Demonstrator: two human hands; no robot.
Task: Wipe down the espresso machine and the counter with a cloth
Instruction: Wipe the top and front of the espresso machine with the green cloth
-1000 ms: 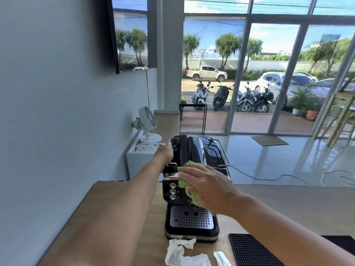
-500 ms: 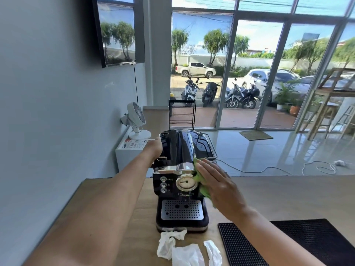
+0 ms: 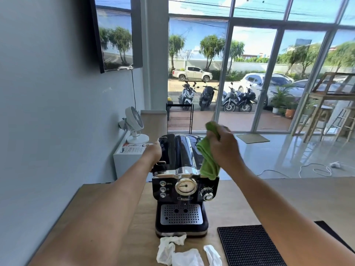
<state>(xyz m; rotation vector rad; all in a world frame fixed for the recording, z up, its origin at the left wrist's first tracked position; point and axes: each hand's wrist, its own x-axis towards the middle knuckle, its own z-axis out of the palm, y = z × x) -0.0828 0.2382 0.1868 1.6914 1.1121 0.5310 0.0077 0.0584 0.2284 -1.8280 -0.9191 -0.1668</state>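
A black and chrome espresso machine [image 3: 184, 191] stands on the wooden counter [image 3: 240, 198], its gauge and knobs facing me. My left hand [image 3: 153, 150] rests against the machine's upper left side; its fingers are hidden behind the body. My right hand [image 3: 224, 148] grips a green cloth [image 3: 208, 160], raised above the machine's right top edge. The cloth hangs down and its lower end touches the top right corner of the machine.
Crumpled white tissues [image 3: 178, 252] lie on the counter in front of the machine. A black rubber mat [image 3: 249, 246] sits at the front right. A white fan [image 3: 134, 123] stands on a white cabinet by the grey wall. Glass doors are beyond.
My right hand has lifted the cloth off the machine's front right face and risen above its top. The left hand has stayed on the machine's left side.
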